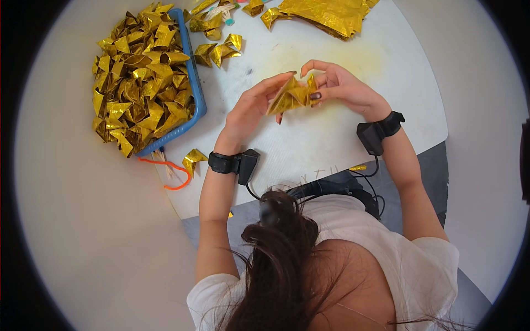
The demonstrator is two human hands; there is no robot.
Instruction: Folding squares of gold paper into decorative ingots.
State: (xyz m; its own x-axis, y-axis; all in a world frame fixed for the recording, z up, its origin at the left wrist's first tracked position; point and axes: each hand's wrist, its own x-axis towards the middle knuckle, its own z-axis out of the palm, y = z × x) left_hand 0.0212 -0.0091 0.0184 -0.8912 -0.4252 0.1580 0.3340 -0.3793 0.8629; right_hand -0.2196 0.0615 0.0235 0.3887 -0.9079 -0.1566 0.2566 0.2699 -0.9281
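Note:
Above the white table [309,146], both of my hands hold a folded gold foil paper piece [291,99] with pointed corners. My left hand [251,113] is curved around its left side, the thumb partly hidden behind the paper. At the piece's right side, my right hand [353,92] pinches it between thumb and fingers, with the index finger arched over the top. Left of my hands, a blue plastic basket [194,83] is heaped with similar folded gold pieces [135,83].
Gold foil sheets [331,16] lie stacked at the far edge. Several loose folded pieces [221,53] sit right of the basket, near thin white sticks [227,12]. Close to my left forearm are another folded piece [193,160] and an orange cord [188,179]. Cables run from both wrist straps.

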